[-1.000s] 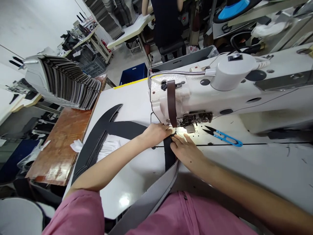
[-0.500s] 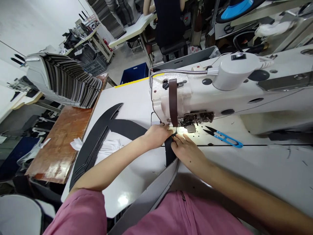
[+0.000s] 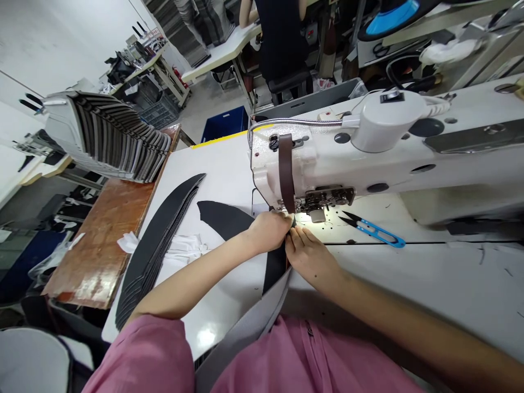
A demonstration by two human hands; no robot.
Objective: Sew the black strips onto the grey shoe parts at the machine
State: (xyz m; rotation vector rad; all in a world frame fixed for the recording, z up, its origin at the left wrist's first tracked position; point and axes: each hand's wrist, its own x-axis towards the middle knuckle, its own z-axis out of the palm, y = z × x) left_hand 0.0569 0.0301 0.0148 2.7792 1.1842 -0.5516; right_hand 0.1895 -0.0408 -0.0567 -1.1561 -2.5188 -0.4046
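A white sewing machine (image 3: 368, 153) stands on the white table (image 3: 409, 278). My left hand (image 3: 270, 230) and my right hand (image 3: 308, 252) meet just below its needle area, both with fingers closed on a curved black fabric piece (image 3: 229, 219). That piece arcs left across the table and bends down toward my lap, where its grey underside (image 3: 254, 322) shows. A brown strap (image 3: 285, 172) hangs down the machine's face.
Blue-handled thread snips (image 3: 374, 229) lie right of the needle. A stack of curved black pieces (image 3: 159, 240) and white cloth (image 3: 184, 252) lie at left. A wooden bench (image 3: 106, 229) carries stacked grey pieces (image 3: 110, 136). Another person (image 3: 278, 33) sits beyond.
Both hands have drawn closer together at the needle. The black piece has swung round, its left end now further up and away from the stack.
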